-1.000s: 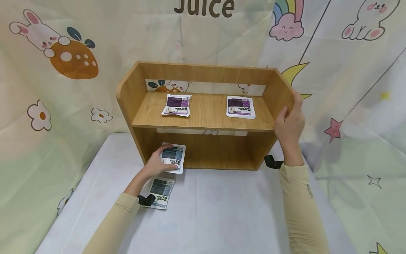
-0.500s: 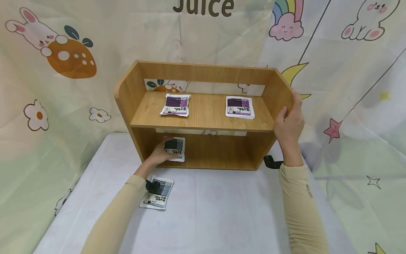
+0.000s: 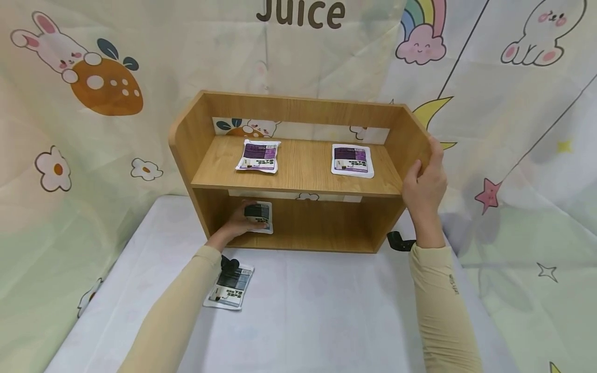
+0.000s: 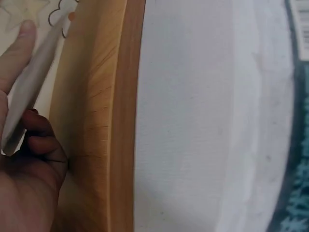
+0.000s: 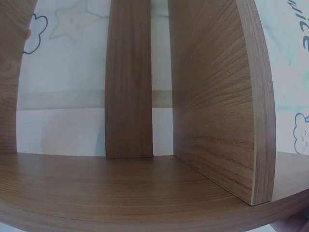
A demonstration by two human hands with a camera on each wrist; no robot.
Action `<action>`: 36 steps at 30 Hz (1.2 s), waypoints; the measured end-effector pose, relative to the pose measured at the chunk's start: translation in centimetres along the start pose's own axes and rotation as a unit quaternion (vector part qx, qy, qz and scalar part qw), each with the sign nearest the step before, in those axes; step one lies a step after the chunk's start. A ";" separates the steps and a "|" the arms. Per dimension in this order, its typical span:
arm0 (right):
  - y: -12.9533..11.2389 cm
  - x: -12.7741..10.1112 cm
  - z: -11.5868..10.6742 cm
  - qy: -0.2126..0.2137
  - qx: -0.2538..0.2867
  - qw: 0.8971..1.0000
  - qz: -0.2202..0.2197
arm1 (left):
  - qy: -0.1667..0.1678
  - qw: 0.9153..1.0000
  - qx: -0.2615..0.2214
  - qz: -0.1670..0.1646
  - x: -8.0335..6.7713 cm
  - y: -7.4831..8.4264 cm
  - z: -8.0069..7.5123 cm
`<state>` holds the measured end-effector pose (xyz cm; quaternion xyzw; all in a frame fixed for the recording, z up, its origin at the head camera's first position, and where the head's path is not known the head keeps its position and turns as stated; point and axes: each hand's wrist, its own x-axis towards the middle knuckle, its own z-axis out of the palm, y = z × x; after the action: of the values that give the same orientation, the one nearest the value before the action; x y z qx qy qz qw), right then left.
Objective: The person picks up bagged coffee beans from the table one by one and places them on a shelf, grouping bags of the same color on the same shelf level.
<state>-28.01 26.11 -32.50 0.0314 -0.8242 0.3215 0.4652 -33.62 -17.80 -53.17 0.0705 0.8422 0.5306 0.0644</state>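
A flat sealed packet with a dark teal and white label (image 3: 259,216) is pinched between the thumb and fingers of my left hand (image 3: 237,221), inside the lower level of a two-level wooden shelf (image 3: 298,191). The left wrist view shows that packet (image 4: 36,79) nearly edge-on, tilted above the shelf board (image 4: 99,116). My right hand (image 3: 425,189) grips the shelf's right side panel, thumb on the near side; its far fingers are partly hidden. On the table below the left forearm lies a second teal-labelled packet (image 3: 233,291), partly covered by the black wrist camera.
Two purple-labelled packets lie on the upper level, one at left (image 3: 258,155) and one at right (image 3: 352,160). The shelf stands on a white-covered table (image 3: 317,311) against a printed cloth backdrop (image 3: 186,46). In the right wrist view, wooden panels (image 5: 212,87) fill the picture.
My left hand has carried the teal-labelled packet from the shelf's front edge back into the lower level. The right hand keeps its grip on the side panel.
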 end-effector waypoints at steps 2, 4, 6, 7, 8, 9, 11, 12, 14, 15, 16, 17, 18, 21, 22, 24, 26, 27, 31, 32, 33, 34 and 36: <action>0.0 0.0 0.0 0.002 0.000 1.000 -0.001 | -0.005 1.000 0.010 -0.005 0.1 0.1 -0.1; 0.0 0.0 0.0 0.001 -0.001 1.000 -0.001 | -0.007 1.000 0.018 -0.009 0.2 0.2 -0.2; 0.1 0.0 0.0 0.000 -0.004 1.000 -0.002 | -0.007 1.000 0.024 -0.012 0.2 0.3 -0.2; 0.1 0.0 0.0 -0.001 -0.005 1.000 -0.002 | -0.008 1.000 0.028 -0.013 0.2 0.3 -0.2; 0.1 0.0 -0.1 -0.001 -0.006 1.000 -0.001 | -0.008 0.999 0.031 -0.013 0.3 0.4 -0.2; 0.1 0.0 -0.1 -0.001 -0.006 1.000 0.000 | -0.010 0.999 0.034 -0.012 0.3 0.5 -0.2; 0.1 0.0 -0.1 0.000 -0.006 1.000 0.000 | -0.014 0.999 0.043 -0.010 0.3 0.5 -0.1; 0.1 0.0 -0.1 0.000 -0.006 1.000 0.000 | -0.015 0.999 0.049 -0.011 0.3 0.5 -0.1; 0.1 0.0 -0.1 0.000 -0.004 1.000 -0.002 | -0.015 0.998 0.059 -0.012 0.4 0.5 -0.1; 0.1 0.0 -0.1 -0.001 -0.003 1.000 -0.003 | -0.015 0.998 0.064 -0.012 0.4 0.5 -0.1; 0.1 0.0 0.0 -0.001 -0.002 1.000 -0.004 | -0.016 0.998 0.068 -0.013 0.4 0.5 -0.1; 0.1 0.0 0.0 -0.002 -0.002 1.000 -0.005 | -0.017 0.997 0.071 -0.014 0.4 0.4 -0.1; 0.1 0.0 0.0 -0.003 -0.002 1.000 -0.004 | -0.019 0.997 0.075 -0.013 0.4 0.3 -0.1; 0.0 0.0 0.0 -0.001 -0.002 1.000 -0.004 | -0.027 0.996 0.084 -0.010 0.4 0.2 -0.1; 0.1 0.0 0.0 -0.001 -0.002 1.000 -0.003 | -0.028 0.996 0.087 -0.011 0.4 0.1 -0.1; 0.1 0.0 0.0 0.000 -0.001 1.000 -0.003 | -0.034 0.995 0.094 -0.015 0.3 0.0 -0.1; 0.1 0.0 0.0 0.000 0.000 1.000 -0.004 | -0.037 0.994 0.101 -0.020 0.3 -0.2 -0.2; 0.1 0.0 0.0 0.000 0.001 1.000 -0.004 | -0.037 0.993 0.106 -0.020 0.3 -0.3 -0.2; 0.1 0.0 0.0 0.000 0.000 1.000 -0.005 | -0.039 0.991 0.122 -0.026 1.5 -1.9 -0.2; 0.0 0.0 0.0 0.000 0.000 1.000 -0.004 | -0.039 0.991 0.127 -0.026 1.6 -2.1 -0.1; 0.0 0.0 0.0 0.000 -0.001 1.000 -0.004 | -0.040 0.990 0.129 -0.025 1.7 -2.1 -0.1; 0.0 0.0 0.0 0.000 0.000 1.000 -0.004 | -0.042 0.990 0.131 -0.028 1.7 -2.1 0.0; 0.0 0.0 0.0 -0.001 0.000 1.000 -0.004 | -0.036 0.989 0.140 -0.022 1.1 -1.3 0.1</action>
<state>-27.98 26.14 -32.49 0.0351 -0.8246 0.3197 0.4654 -34.71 -18.11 -54.43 0.0793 0.9067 0.4030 0.0958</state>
